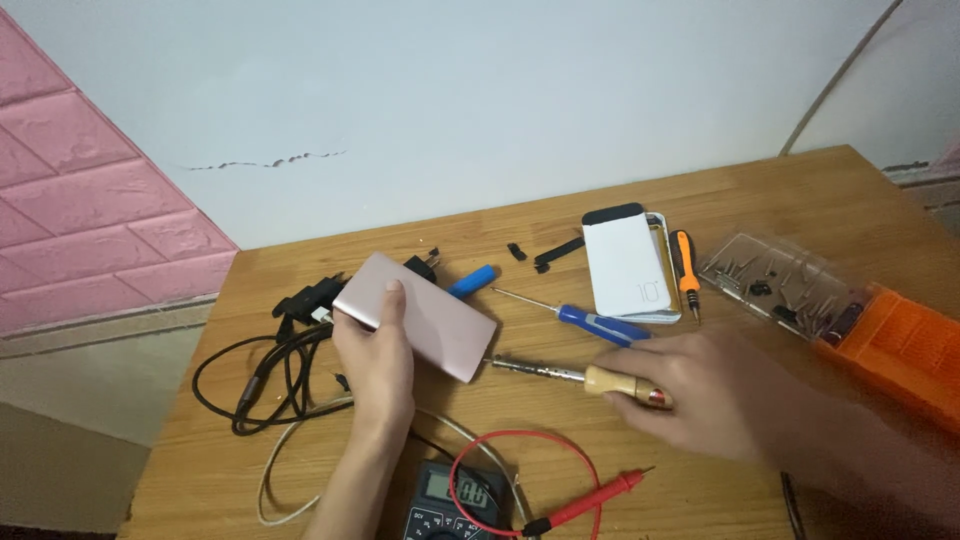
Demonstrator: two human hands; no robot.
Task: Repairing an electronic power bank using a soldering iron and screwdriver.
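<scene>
Wooden table (700, 190) bears white power bank (625, 268), blue screwdriver (590, 321), orange screwdriver (686, 270), bit case (790, 282), multimeter (450, 505), black cables (270, 375).

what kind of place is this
Probably a home electronics repair desk: a wooden table against a plain wall, with a multimeter, a blue screwdriver and a clear bit case. The left hand holds a pink power bank.

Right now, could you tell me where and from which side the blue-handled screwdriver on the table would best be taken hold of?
Grip the blue-handled screwdriver by its thick blue handle, coming from above. It lies flat on the wooden table, its thin shaft pointing up-left toward the pink power bank that the left hand holds. The handle end lies nearest the right hand, which grips a wooden-handled tool.
</scene>
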